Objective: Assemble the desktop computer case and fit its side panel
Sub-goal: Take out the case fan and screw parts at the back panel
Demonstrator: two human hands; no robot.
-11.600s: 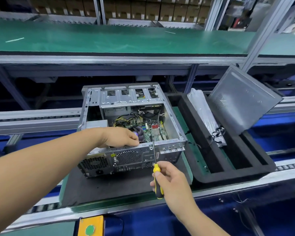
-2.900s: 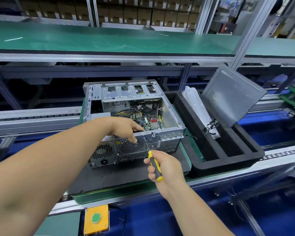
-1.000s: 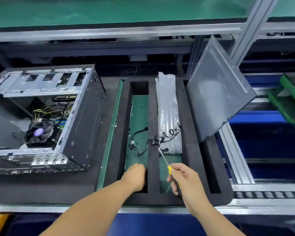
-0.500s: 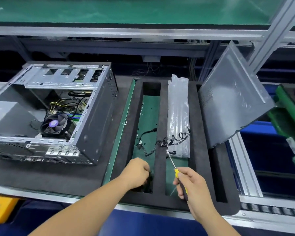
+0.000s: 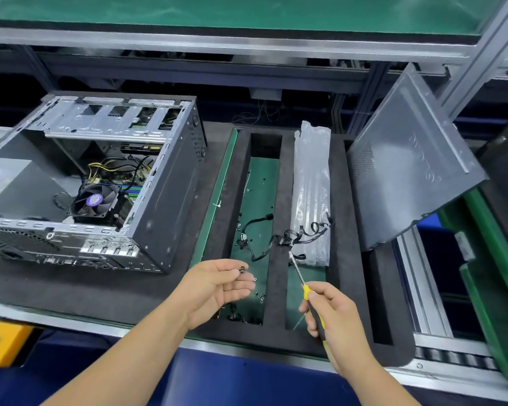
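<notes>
Left hand pinches a small screw over the foam tray; right hand grips a screwdriver.
The open computer case sits far left; its side panel leans at the tray's right.

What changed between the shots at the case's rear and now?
Both hands left the computer case and moved right to the foam tray. The left hand dipped into a slot and now shows a small screw at its fingertips. Unchanged: right hand grips the screwdriver; side panel leaning, unfitted.
</notes>
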